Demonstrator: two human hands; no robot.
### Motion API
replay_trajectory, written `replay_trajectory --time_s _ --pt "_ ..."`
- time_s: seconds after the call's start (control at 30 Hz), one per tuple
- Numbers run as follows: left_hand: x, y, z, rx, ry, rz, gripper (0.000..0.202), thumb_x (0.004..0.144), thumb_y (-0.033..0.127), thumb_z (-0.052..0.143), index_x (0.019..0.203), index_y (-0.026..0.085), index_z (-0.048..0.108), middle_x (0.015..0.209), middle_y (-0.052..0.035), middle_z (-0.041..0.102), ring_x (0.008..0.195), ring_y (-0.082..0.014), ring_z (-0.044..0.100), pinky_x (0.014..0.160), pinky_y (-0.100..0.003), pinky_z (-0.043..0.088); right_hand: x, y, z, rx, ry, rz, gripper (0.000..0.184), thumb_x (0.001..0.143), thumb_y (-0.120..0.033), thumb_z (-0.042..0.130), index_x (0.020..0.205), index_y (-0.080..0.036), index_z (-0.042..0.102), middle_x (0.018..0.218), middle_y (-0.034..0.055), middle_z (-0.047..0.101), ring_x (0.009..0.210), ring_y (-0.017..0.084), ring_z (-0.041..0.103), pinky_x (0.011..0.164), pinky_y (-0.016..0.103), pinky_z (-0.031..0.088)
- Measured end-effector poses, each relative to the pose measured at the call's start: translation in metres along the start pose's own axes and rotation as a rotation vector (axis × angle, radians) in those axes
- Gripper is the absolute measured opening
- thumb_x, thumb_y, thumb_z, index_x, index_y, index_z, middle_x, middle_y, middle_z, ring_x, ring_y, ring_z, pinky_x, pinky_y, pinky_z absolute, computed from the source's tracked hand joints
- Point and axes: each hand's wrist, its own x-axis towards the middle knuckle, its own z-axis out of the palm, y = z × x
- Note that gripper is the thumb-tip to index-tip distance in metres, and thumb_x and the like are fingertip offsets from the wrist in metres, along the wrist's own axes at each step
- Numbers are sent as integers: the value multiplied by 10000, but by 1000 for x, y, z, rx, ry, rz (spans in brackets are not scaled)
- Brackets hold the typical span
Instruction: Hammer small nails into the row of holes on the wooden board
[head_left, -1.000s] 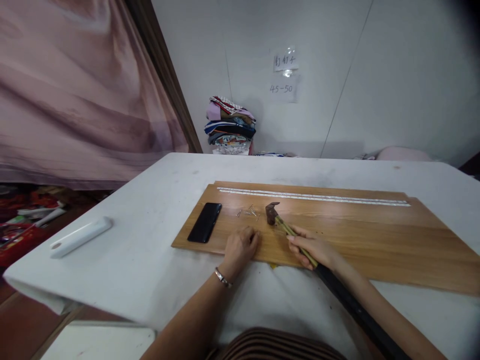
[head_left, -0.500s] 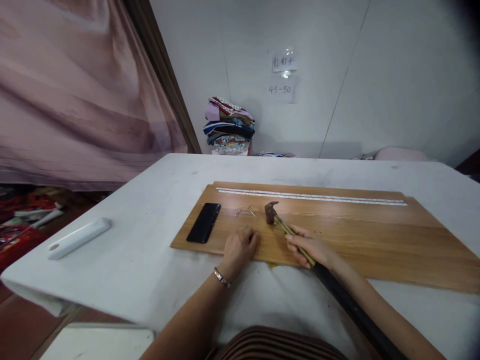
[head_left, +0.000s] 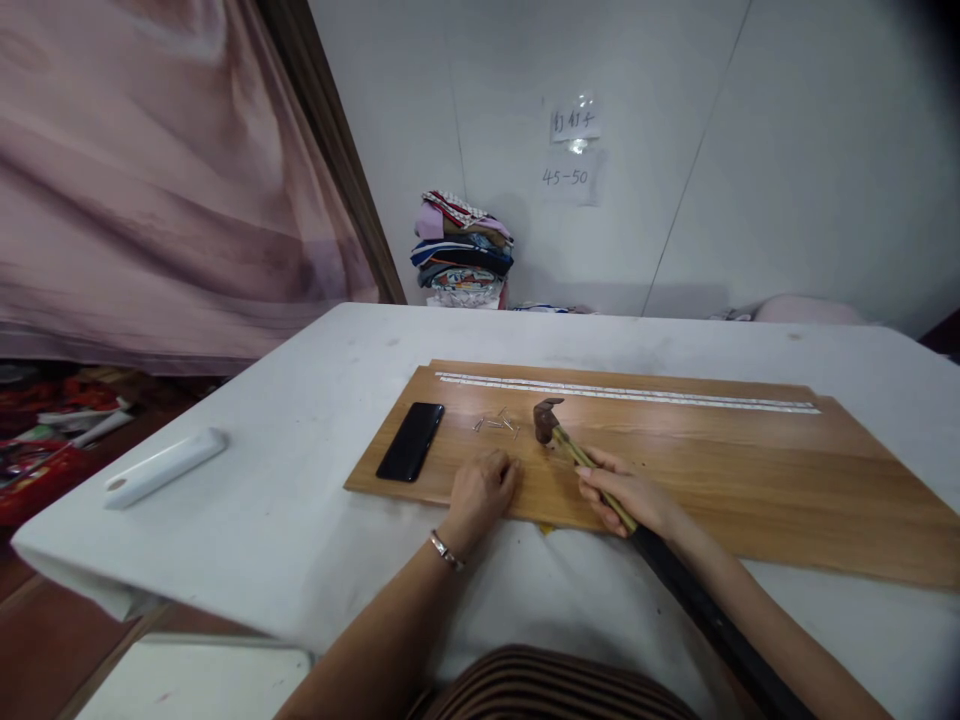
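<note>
My right hand (head_left: 619, 490) is wrapped round the handle of a claw hammer (head_left: 568, 443), well up from its long black lower end. The rusty head is at or just above a wooden board (head_left: 750, 480), claw tilted away from me; whether it touches the wood I cannot tell. Left of the hammer, my left hand (head_left: 484, 488) rests on the board near its front edge, fingers curled in. Anything inside those fingers is hidden. Several loose nails (head_left: 495, 422) lie just beyond my left hand. A black phone (head_left: 410, 441) lies on the board's left end.
Two pale measuring strips (head_left: 630, 393) run along the board's far side. The board lies on a white-covered table (head_left: 300, 420). A white, long object (head_left: 165, 468) is at the left. Folded clothes (head_left: 463, 250) are stacked by the wall, under paper signs (head_left: 574, 150).
The view has shifted slightly, so everything sits a little differently in the picture. Both hands and the hammer keep nearly the same place over the board.
</note>
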Motion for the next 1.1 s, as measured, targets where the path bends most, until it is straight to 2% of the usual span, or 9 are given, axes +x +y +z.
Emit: replay_trajectory --time_s 0.23,0.57,0.97,1.1 --pt "0 1 0 -9 14 8 311 924 335 413 662 198 509 726 -17 602 709 -140 542 630 -255 308 3 1 1 -19 8 42 335 787 -445 609 987 -199 501 580 -95 465 296 24 380 256 126 309" --pt "-1 1 1 -7 26 11 312 922 327 419 646 200 493 712 -13 592 677 -136 522 597 -263 277 -3 -4 1 -26 18 15 363 791 -454 609 1031 -202 507 598 -92 471 300 26 389 264 133 315" --pt "0 1 -1 -7 5 4 317 922 333 414 650 201 512 703 -13 591 684 -140 523 613 -268 297 1 1 1 -40 10 38 326 779 -458 609 938 -199 491 586 -98 467 293 22 377 261 133 310" --pt "0 2 -2 1 -3 6 322 925 327 405 650 201 517 710 -17 593 680 -140 522 614 -270 300 -2 -4 2 -48 20 38 343 792 -454 600 997 -199 496 592 -93 471 300 27 390 262 133 318"
